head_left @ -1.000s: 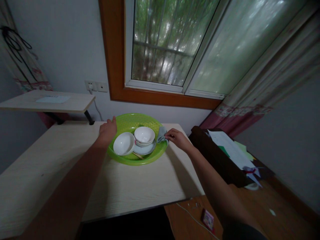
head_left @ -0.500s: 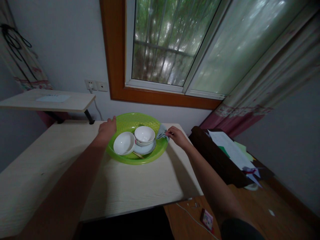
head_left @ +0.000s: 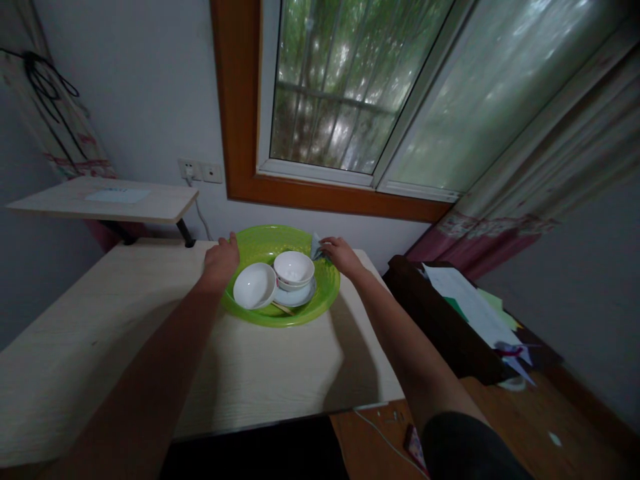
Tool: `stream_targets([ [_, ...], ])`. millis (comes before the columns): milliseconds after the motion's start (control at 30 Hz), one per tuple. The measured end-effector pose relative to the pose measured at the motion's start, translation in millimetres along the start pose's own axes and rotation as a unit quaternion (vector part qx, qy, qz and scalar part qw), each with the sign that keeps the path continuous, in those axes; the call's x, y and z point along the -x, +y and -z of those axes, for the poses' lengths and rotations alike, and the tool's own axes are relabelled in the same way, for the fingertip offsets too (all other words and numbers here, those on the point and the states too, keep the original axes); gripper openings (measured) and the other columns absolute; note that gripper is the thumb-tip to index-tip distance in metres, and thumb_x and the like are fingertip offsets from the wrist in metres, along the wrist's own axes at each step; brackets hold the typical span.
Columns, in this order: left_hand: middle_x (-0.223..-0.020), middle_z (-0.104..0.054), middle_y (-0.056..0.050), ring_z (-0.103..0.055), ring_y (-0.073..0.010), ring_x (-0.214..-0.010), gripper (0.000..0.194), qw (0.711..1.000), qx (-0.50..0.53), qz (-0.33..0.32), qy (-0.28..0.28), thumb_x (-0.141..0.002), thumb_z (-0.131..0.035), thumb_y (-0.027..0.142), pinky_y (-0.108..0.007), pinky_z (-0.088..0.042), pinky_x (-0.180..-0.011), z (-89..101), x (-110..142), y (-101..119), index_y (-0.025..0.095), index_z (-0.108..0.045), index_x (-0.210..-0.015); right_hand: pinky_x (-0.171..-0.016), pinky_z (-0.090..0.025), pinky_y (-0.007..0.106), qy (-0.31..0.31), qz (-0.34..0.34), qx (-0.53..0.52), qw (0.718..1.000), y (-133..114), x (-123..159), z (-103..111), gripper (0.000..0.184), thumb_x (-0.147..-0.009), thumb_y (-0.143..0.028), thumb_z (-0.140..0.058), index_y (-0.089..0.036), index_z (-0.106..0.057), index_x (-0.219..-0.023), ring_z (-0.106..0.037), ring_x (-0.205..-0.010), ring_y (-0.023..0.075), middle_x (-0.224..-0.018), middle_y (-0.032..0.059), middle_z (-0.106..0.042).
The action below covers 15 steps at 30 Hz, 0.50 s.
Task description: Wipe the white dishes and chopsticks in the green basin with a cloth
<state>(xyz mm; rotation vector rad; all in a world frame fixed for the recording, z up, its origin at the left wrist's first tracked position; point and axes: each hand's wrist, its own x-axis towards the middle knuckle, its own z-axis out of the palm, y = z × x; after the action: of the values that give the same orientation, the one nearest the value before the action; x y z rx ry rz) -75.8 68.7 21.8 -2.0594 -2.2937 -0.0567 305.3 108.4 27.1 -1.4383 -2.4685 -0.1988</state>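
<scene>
A green plastic basin [head_left: 327, 303] stands on the pale wooden table. My left hand [head_left: 221, 260] grips its left rim, fingers closed over the edge. My right hand [head_left: 343, 255] pinches a grey-blue cloth [head_left: 316, 247] against the basin's upper right inner side. Within the basin, a white bowl [head_left: 255, 287] leans to the left. Beside it, another white bowl [head_left: 294, 267] appears stacked on a second one, and both rest on a white plate [head_left: 305, 295]. Wooden chopsticks [head_left: 283, 308] stick out from below the plate.
The table [head_left: 280, 373] has a raised shelf [head_left: 165, 208] with a paper sheet [head_left: 117, 195] at the back left. A window [head_left: 335, 100] is behind. To the right, a dark brown piece of furniture [head_left: 440, 320] carries papers. A white cable [head_left: 385, 440] lies on the floor.
My right hand has slid the cloth up and slightly left along the basin's right side, away from me. My left hand stays on the rim. The view has shifted slightly.
</scene>
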Motion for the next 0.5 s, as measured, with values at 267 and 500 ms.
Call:
stream_targets([
  [267,-0.142,-0.06,-0.032,-0.071,-0.0372,-0.117,0.068,1.0,0.008,0.004,-0.003,-0.107,-0.022,0.018,-0.048,-0.058,-0.096,1.4,2.4,1.2,0.007,-0.024,-0.174,-0.108,-0.043,0.043,-0.128,0.127,0.067,0.981,-20.4,26.1,30.1,0.029,-0.093,-0.009,-0.058,-0.02,-0.086,-0.094,-0.071,-0.1,0.0265,-0.105,0.0116,-0.084],
  [500,-0.143,-0.06,-0.032,-0.07,-0.0375,-0.119,0.069,1.0,0.015,0.009,-0.001,-0.106,-0.024,0.018,-0.047,-0.057,-0.098,-1.6,1.3,1.0,0.007,-0.024,-0.174,-0.086,-0.054,0.039,-0.19,0.12,-0.004,0.975,-45.1,48.8,40.2,0.025,-0.092,-0.03,-0.071,-0.024,-0.08,-0.071,-0.07,-0.094,0.0313,-0.077,0.0107,-0.078],
])
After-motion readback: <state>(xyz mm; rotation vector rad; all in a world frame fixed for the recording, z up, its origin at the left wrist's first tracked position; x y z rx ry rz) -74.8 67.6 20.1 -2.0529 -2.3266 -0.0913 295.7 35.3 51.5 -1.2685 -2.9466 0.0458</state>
